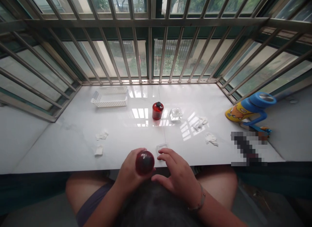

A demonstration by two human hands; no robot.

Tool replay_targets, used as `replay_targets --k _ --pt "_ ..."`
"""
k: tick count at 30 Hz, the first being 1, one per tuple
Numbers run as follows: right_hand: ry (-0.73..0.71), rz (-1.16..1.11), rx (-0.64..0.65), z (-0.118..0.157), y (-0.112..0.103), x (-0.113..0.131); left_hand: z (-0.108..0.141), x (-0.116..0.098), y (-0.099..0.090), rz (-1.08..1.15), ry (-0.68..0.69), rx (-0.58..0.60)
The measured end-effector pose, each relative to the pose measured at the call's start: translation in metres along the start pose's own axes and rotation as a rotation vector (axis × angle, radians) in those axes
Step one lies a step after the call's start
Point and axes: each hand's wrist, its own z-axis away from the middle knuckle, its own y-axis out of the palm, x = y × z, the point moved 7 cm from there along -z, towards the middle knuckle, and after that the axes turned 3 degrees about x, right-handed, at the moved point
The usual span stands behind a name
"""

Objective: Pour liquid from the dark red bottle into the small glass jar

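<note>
The red bottle [158, 111] with a black cap stands upright on the desk [65, 149]. Nearer the person than this bottle, and slightly to its left, a dark red round object [145, 163] is held up at the desk's near edge. The left hand [130, 166] is wrapped around its side, thumb and fingers closed on it, leaving the glossy rounded end exposed. The right hand [176, 171], nearer the person than the bottle and to its right, is empty, its thumb and fingers spread apart.

The round object looks stiff and smooth, so it would probably slip in a loose or damp grip; it seems light enough for one hand, though its weight, and whether it is glass or plastic, cannot be told. If glass, a drop could break it. The safest hold is likely around its widest part, with the thumb opposing the fingers and the curved end left free.

Just right of the bottle sits a small clear box [176, 114]; farther left of it lies a white basket [110, 104].
</note>
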Motion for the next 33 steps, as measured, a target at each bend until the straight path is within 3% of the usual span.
replay_targets --k 4,7,14,24,28,31,33 --pt "0.074 0.188 0.051 -0.011 0.007 0.006 0.015 -0.027 0.02 -0.076 0.125 0.035" --pt "0.102 0.288 0.069 -0.012 0.012 0.006 0.02 -0.036 0.032 -0.127 0.148 0.054" --pt "0.184 0.312 0.147 -0.005 0.017 0.002 0.021 -0.034 0.035 -0.177 0.158 0.023" --pt "0.006 0.232 0.117 -0.009 0.009 0.006 0.016 -0.026 0.04 -0.057 0.024 0.091" --pt "-0.001 0.251 0.288 -0.006 0.012 0.006 0.015 -0.016 0.04 -0.041 -0.054 0.105" --pt "0.026 0.199 0.449 -0.001 0.015 0.008 0.016 -0.012 0.04 -0.057 -0.043 0.102" --pt "0.039 0.176 0.488 0.0 0.014 0.009 0.017 -0.012 0.041 -0.065 -0.021 0.108"
